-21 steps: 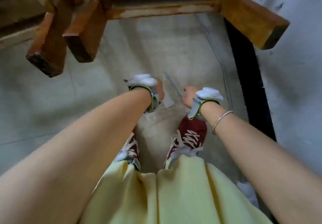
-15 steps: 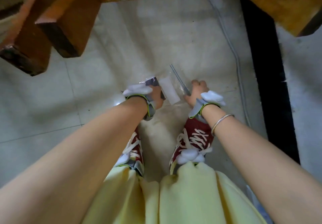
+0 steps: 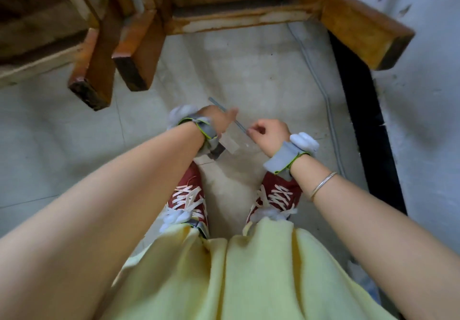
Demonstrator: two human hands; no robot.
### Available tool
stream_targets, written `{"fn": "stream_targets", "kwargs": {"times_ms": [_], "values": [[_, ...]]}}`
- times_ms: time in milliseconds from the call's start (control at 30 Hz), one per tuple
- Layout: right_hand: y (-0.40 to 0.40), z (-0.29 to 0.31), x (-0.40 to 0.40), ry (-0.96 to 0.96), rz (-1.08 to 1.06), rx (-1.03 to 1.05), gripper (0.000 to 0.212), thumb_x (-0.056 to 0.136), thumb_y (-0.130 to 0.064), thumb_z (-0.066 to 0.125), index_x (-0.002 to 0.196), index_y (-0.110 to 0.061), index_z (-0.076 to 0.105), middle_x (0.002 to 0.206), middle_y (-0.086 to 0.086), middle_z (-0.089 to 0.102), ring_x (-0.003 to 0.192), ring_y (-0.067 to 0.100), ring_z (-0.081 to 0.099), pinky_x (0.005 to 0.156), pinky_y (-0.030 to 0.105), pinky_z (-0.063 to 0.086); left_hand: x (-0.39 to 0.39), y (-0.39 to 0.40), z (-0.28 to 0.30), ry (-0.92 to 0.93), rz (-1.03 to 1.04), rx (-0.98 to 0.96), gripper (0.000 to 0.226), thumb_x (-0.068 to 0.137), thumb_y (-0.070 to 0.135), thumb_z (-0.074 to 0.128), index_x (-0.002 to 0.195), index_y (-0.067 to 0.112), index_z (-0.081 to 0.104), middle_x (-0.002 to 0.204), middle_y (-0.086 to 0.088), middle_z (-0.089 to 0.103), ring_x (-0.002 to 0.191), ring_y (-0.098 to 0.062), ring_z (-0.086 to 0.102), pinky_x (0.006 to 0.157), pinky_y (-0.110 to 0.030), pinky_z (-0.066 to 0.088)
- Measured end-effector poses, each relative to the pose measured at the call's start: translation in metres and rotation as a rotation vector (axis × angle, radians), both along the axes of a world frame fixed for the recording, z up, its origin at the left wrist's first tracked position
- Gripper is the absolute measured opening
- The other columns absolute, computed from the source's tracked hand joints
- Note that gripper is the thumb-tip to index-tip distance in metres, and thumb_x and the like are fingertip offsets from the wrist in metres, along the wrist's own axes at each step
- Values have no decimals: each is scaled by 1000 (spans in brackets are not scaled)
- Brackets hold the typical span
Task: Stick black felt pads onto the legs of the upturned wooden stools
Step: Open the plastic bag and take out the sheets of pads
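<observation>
Left hand (image 3: 219,120): hanging just above centre, toward 12 o'clock from the red shoes, fingers curling around the near edge of a clear plastic bag (image 3: 230,134); how tightly they are pressing I cannot tell, as the palm is facing away.
Right hand (image 3: 270,134): sitting at 3 o'clock of the left hand, thumb and forefinger pressing together on the bag's zip strip (image 3: 227,114), the other fingers folding in.
Clear plastic bag: stretching between the two hands, its strip running up toward 11 o'clock; a white label is showing through it.
Felt pads (image 3: 217,151): a dark patch is showing at 6 o'clock of the left wrist, under the bag; too blurred to be sure what it is.
Stool legs: three are pointing toward the camera, a dark-ended leg (image 3: 90,80) at 10 o'clock, a second leg (image 3: 135,56) just beside it at 11 o'clock, a yellow leg (image 3: 366,34) at 2 o'clock.
Wristbands: a grey band is wrapping each wrist; a bracelet (image 3: 322,186) is sitting on the right forearm.
Floor (image 3: 49,133): pale tiles are lying beneath everything.
</observation>
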State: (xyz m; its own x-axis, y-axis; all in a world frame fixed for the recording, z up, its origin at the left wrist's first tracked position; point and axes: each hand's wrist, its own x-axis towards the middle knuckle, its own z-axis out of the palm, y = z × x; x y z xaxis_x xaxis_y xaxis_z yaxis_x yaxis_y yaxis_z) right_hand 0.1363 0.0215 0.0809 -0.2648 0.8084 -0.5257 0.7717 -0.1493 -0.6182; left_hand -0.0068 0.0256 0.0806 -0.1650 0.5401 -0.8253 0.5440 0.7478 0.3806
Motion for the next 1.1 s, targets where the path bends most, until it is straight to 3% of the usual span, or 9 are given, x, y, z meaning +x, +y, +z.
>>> {"fn": "stream_targets", "kwargs": {"times_ms": [100,200,267,433,500,633,800,933,1100], "values": [[-1,53,-10,42,139,82,17,85,-14,54,89,-5,69,94,20,70,91,32,61,53,25,24,-4,5,55,-96,108,-29,35,95,25,41,67,8,51,57,-6,55,41,-15,56,47,-18,40],[-4,99,-15,21,245,153,18,85,-14,54,90,-5,69,97,20,70,93,33,61,55,23,19,-12,-4,109,-193,83,-15,37,95,12,39,58,10,44,27,4,53,25,-4,51,48,-18,32],[-8,141,-14,1,274,197,17,84,-12,55,87,-4,69,92,19,70,90,32,61,60,23,25,-17,-16,152,-235,54,63,38,95,12,39,58,10,44,20,6,48,24,-1,49,47,-15,28],[-25,225,-15,-78,384,222,13,78,-11,58,77,-6,70,81,12,70,83,31,62,67,29,42,-12,-50,233,-258,91,266,39,97,14,39,59,9,44,19,5,47,19,-1,45,31,-12,34],[-43,258,-15,-82,394,258,11,75,-13,61,65,-13,66,64,2,64,76,27,60,64,29,42,-13,-68,264,-300,196,333,35,95,15,46,60,8,47,21,5,50,21,-1,47,31,-9,39],[-73,300,-16,19,378,324,31,70,-15,68,44,-21,52,49,-5,51,55,16,51,57,27,40,-13,-104,302,-366,366,564,30,90,12,54,60,11,48,25,8,53,26,-1,51,34,-9,44],[-102,311,-17,174,306,257,43,72,-20,71,41,-19,41,30,-6,48,43,7,45,57,27,38,-14,-151,303,-319,310,706,32,91,19,52,59,15,48,47,3,59,36,1,58,47,-14,47],[-123,296,-10,489,211,181,47,86,-17,58,45,-14,36,26,-7,44,31,2,37,43,18,31,-11,-170,302,-300,209,746,33,93,24,47,61,17,49,64,-1,58,41,3,60,47,-10,49],[-124,291,0,646,16,185,49,87,-8,55,41,-12,37,24,-7,40,31,3,35,52,30,35,-4,-188,295,-349,202,795,32,93,16,48,62,15,53,67,-2,60,49,2,64,52,-10,52]]}}
